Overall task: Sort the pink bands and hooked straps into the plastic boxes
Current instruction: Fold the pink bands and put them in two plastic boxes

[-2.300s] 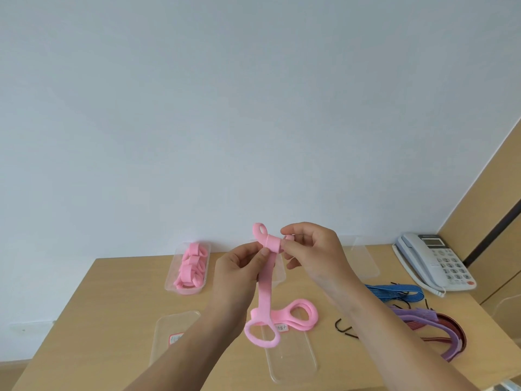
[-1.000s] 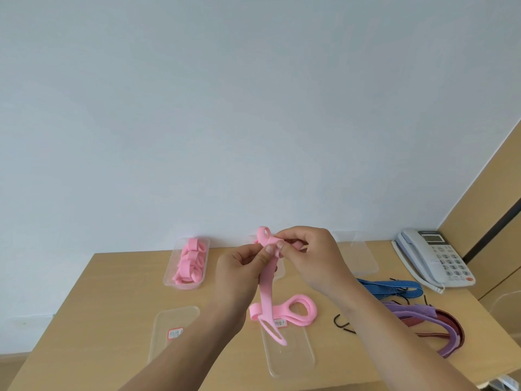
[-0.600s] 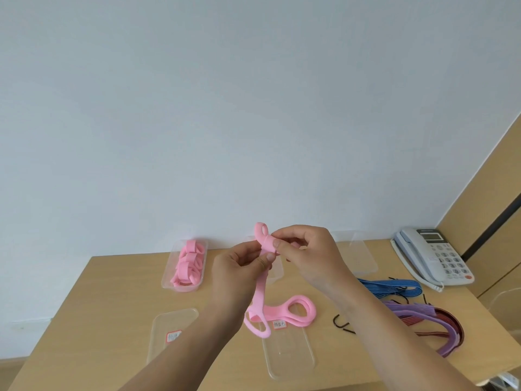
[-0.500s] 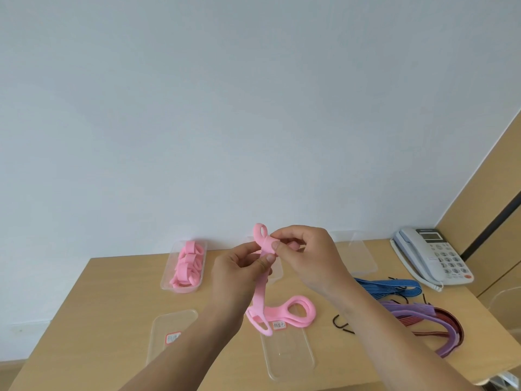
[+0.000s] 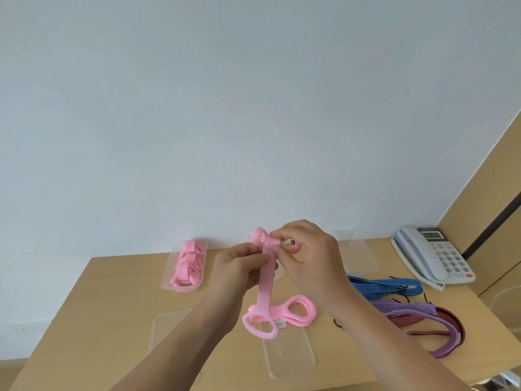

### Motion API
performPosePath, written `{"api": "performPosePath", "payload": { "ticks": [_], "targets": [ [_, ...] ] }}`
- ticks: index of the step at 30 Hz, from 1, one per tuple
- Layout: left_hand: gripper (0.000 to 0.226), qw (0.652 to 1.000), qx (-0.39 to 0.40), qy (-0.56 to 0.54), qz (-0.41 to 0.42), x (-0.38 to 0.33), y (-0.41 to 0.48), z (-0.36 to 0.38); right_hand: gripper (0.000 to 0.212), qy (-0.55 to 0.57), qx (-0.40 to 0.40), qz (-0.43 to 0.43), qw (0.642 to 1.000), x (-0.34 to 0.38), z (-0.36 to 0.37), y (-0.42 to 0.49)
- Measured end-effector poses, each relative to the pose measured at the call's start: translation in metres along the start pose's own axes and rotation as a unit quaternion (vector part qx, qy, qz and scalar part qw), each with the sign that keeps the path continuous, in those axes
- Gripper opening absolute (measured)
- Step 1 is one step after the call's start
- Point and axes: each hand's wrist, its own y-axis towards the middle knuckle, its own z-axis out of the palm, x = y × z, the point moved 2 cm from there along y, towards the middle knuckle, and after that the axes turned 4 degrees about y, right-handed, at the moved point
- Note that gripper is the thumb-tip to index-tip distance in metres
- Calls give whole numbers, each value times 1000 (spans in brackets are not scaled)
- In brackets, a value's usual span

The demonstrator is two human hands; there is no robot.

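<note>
I hold a long pink band (image 5: 266,289) upright above the wooden table (image 5: 112,306). My left hand (image 5: 239,266) pinches it just under its top. My right hand (image 5: 307,258) grips the rolled top end. The band's lower loop dangles free over the table. More pink bands (image 5: 296,307) lie flat behind it. A clear box (image 5: 184,265) at the back left holds several rolled pink bands. Blue (image 5: 386,287), purple (image 5: 417,311) and dark red (image 5: 451,320) hooked straps lie in a heap at the right.
Two clear lids (image 5: 290,354) (image 5: 169,325) lie flat near the front edge. Another clear box (image 5: 358,255) stands at the back right, and a further one is half hidden behind my hands. A white desk phone (image 5: 434,255) sits at the far right by a wooden panel.
My right hand has kept turning the band's top end, rolling it tighter. The hanging loop swung left and back. Both hands stayed over the table's middle.
</note>
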Motion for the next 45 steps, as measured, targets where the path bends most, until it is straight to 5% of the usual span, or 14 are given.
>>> {"api": "performPosePath", "payload": {
  "ticks": [5,15,21,27,36,40,45],
  "targets": [
    [43,999,27,-34,19,-4,-1,2,22,-25,-17,-42,999,3,2,-3],
    [31,999,21,7,38,-9,-9,6,28,-41,-30,-84,995,7,0,-11],
    [44,999,-2,30,28,-7,-9,6,15,-5,-20,13,1000,4,-5,-7],
    [50,999,-27,10,28,-3,-7,4,19,16,123,64,990,-1,-3,-1],
    [69,999,-34,4,17,2,-9,2,15,11,124,102,987,-5,-1,1],
    [43,998,-36,55,2,1,-10,2,12,36,91,118,988,-4,-1,3],
    [44,997,-49,65,-9,3,-12,4,9,24,65,115,991,-3,0,2]
  ]
}}
